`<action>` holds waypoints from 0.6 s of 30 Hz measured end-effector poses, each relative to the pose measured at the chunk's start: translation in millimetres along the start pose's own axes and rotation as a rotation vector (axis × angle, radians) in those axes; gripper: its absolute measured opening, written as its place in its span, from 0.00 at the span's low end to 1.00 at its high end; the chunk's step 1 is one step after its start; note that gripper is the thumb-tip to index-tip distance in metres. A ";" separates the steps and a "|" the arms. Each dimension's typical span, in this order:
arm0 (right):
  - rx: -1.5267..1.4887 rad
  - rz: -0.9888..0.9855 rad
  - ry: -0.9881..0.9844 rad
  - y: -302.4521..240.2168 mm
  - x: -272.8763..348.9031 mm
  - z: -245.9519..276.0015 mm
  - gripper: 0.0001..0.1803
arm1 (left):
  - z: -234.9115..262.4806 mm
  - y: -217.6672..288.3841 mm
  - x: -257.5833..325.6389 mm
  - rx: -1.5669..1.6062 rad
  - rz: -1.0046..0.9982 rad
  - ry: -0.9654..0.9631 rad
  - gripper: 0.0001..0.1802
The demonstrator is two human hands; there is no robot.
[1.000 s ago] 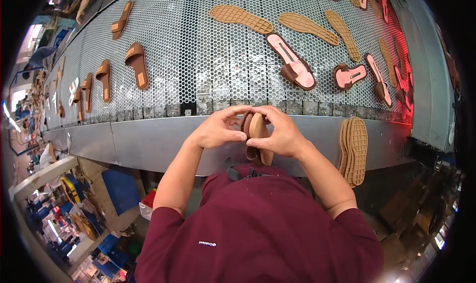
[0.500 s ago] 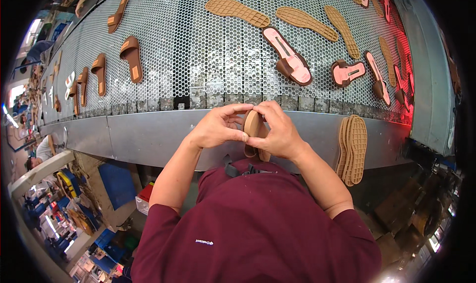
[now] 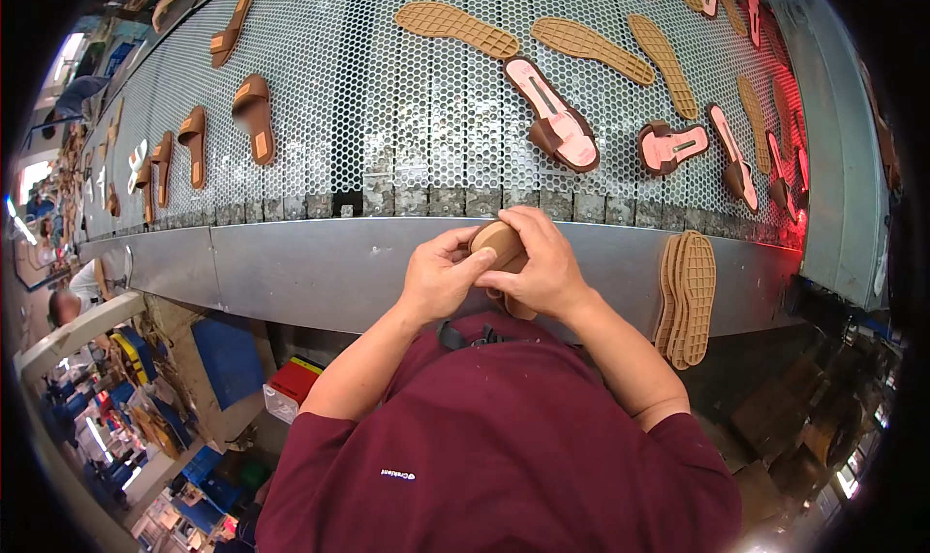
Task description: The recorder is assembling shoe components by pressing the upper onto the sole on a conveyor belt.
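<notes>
Both hands, left hand (image 3: 441, 280) and right hand (image 3: 542, 267), have their fingers wrapped tight round a tan sandal (image 3: 501, 248) over the conveyor's steel edge (image 3: 320, 262), seemingly pressing sole to upper; firm, even squeezing comes next, I'd judge.

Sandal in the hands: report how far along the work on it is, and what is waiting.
Done: brown sandals with straps lie on the mesh conveyor, at its left. In hand: left hand and right hand press a tan sandal together at the belt's edge; how complete it is cannot be told. Left: bare tan soles on the belt, pink-lined uppers, and a stack of soles on the right.
</notes>
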State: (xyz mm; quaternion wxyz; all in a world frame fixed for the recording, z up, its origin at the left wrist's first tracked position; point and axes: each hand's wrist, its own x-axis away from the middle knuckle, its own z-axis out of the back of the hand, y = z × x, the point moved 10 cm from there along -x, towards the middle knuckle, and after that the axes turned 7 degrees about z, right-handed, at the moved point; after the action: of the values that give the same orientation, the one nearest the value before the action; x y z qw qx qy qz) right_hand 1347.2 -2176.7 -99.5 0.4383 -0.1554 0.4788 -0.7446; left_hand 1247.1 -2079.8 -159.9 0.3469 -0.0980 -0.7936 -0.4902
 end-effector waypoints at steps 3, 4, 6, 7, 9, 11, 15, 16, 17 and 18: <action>-0.252 -0.112 -0.083 18.7 -3.7 12.6 0.39 | -2.7 18.9 0.6 -0.126 -0.191 -0.034 0.19; -0.366 -0.180 -0.117 26.6 -4.3 10.6 0.37 | -6.3 26.9 2.1 -0.187 -0.219 -0.039 0.19; -0.592 -0.317 -0.185 34.8 -4.7 5.8 0.32 | -14.3 44.4 7.6 -0.309 -0.275 -0.048 0.18; -0.476 -0.259 -0.204 29.0 -10.6 8.9 0.24 | -14.5 45.1 7.9 -0.349 -0.287 -0.044 0.18; -0.452 -0.209 -0.262 24.9 -14.4 6.8 0.21 | -14.3 46.1 8.5 -0.428 -0.312 -0.034 0.17; -0.478 -0.185 -0.274 22.9 -16.8 5.9 0.19 | -20.2 59.9 14.0 -0.567 -0.416 -0.041 0.17; -0.561 -0.112 -0.186 11.2 -22.5 11.4 0.18 | -26.4 94.1 27.4 -0.749 -0.536 -0.053 0.17; -0.561 -0.075 -0.158 8.1 -25.9 17.0 0.18 | -26.9 112.0 37.2 -0.839 -0.616 -0.007 0.18; -0.504 0.048 -0.042 3.0 -30.9 36.8 0.22 | -25.9 130.8 50.5 -0.928 -0.697 0.036 0.19; -0.486 -0.010 0.102 22.2 -24.6 53.1 0.24 | -21.3 145.0 62.6 -1.013 -0.781 0.084 0.20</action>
State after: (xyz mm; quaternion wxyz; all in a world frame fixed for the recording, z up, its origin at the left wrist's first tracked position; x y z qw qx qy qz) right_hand 1406.9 -2191.2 -87.6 0.3598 -0.2209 0.6646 -0.6165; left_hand 1282.4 -2036.8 -10.6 0.0843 0.0660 -0.4266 -0.8981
